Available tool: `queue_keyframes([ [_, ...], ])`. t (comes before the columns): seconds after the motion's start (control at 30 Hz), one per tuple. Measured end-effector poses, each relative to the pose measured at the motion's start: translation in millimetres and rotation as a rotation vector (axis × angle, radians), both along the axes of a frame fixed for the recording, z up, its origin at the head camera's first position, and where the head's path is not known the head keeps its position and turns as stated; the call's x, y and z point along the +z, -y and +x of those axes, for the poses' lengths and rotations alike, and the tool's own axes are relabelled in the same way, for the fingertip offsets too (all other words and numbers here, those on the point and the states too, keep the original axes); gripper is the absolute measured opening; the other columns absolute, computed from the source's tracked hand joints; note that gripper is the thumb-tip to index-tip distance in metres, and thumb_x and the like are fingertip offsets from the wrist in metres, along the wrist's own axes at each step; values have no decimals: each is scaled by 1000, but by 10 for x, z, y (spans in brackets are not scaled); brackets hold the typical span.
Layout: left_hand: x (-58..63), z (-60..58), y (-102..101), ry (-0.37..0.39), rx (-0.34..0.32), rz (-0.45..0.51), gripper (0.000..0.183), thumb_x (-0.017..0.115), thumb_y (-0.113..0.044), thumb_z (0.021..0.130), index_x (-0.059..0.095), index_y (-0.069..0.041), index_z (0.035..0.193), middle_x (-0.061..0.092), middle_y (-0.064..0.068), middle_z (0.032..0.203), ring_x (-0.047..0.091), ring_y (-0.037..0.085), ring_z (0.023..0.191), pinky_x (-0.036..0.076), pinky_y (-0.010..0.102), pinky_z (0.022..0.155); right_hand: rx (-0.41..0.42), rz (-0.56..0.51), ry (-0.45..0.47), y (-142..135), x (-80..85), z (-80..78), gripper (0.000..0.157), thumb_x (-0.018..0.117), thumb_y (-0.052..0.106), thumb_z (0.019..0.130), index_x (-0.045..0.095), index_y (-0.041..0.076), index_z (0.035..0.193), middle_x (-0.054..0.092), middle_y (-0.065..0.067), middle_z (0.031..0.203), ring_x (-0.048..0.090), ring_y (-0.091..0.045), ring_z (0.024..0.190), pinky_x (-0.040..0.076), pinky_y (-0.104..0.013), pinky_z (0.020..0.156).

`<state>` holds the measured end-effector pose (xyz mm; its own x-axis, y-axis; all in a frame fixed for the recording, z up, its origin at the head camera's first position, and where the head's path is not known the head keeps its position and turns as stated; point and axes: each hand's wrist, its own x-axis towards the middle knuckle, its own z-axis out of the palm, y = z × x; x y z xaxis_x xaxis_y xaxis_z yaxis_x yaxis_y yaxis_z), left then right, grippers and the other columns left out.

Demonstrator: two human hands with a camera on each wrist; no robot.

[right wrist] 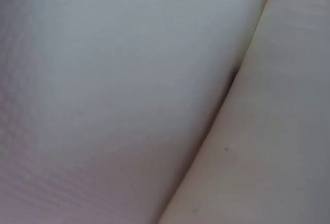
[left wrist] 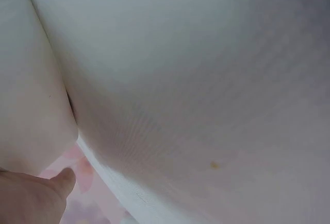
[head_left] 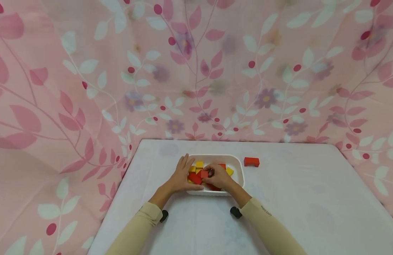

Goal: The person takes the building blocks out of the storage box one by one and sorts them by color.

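Note:
A white tray (head_left: 237, 164) of red and yellow toy blocks stands on the table. At its left end my left hand (head_left: 180, 180) lies with straight fingers spread along the wall and the thumb stretched along the near side. My right hand (head_left: 219, 176) reaches in over the blocks, its fingertips pinching a small red block (head_left: 204, 174). Under and around it are a yellow block (head_left: 199, 164) and a red block (head_left: 194, 178). In the left wrist view, my left thumb (left wrist: 64, 182) shows low beside the tray's outer wall (left wrist: 31, 95); the blocks are hidden there.
A red block with a notched underside (head_left: 251, 162) lies outside the tray, just right of its far corner. A white cloth (head_left: 289, 198) covers the table. Floral pink fabric (head_left: 215, 71) hangs behind and at the left. In the right wrist view the pale tray wall (right wrist: 268, 121) fills the right side.

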<state>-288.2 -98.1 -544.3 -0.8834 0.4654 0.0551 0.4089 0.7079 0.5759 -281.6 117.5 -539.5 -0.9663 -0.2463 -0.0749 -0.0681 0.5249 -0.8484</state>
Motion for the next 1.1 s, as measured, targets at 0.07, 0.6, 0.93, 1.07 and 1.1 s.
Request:
queue_keyframes([
  [0.07,-9,19,9,-10,-2,-10,123,77,-71,65,16,-21,159,0,9,168,-2,34,154,27,66,115,6,-1,7,7,-15,14,34,82,19,82,69,11,113,63,-2,98,55,-18,89,54,-34,88],
  [0.6,35,26,3,25,-3,-43,136,76,-74,64,5,-9,159,-4,10,168,-3,31,154,22,59,120,10,38,-11,-5,-20,-4,37,83,20,81,70,11,115,64,-2,100,55,-18,89,54,-36,90],
  [0.93,41,1,23,41,-36,-35,140,81,-72,59,5,-11,160,-9,8,168,-4,33,154,18,60,121,14,21,-48,-7,-20,-7,36,85,19,78,72,9,110,64,-1,96,55,-16,86,54,-31,85],
  [1.07,31,1,21,44,-32,-36,139,80,-73,59,4,-14,160,-10,5,168,-4,31,155,19,60,120,1,31,-50,-2,-19,1,34,84,19,79,72,10,110,64,-1,96,55,-16,85,54,-31,84],
  [1.1,28,5,21,43,-31,-34,139,79,-73,59,4,-14,160,-9,5,168,-3,31,155,20,60,120,-4,27,-52,0,-21,6,34,84,19,79,72,10,110,64,-1,96,55,-16,86,54,-32,85],
])
